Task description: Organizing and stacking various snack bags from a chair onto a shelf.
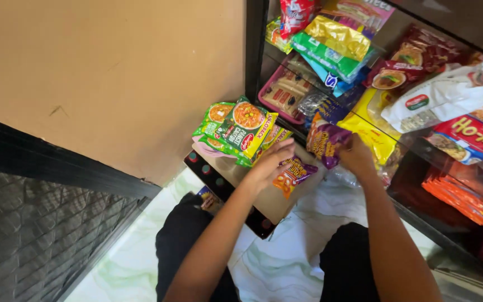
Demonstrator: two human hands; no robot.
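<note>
Crouching on a pale marbled floor [275,263] beside a glass-fronted display cabinet [255,50], with both bare arms reaching forward over an open cardboard box [275,204]. Resting the left hand [269,162] palm down over the box, fingers loosely curled and lying against an orange snack packet [290,176]; hard to tell from this angle whether those fingers are actually gripping it. Closing the right hand [356,156] around the lower edge of a purple snack packet [325,142], holding it upright just in front of the cabinet's lowest shelf, a little to the right of the box. Leaning at the far left corner of the box, touching one another, a fanned stack of green and yellow noodle packets [238,128]. Crowding the shelves to the right and further off: a yellow packet [373,134] just behind the purple one, a pink tray of wrapped biscuits [283,92], a gold foil pouch [339,36] lying on green and blue packets, a white bag [448,98], red noodle packets [468,137] and a low pile of orange sachets [459,196] on the bottom right shelf. Filling the left of the scene, a plain tan wall [113,72] above a dark quilted panel [34,235]. Showing at the near edge, both knees in black trousers [191,240].
</note>
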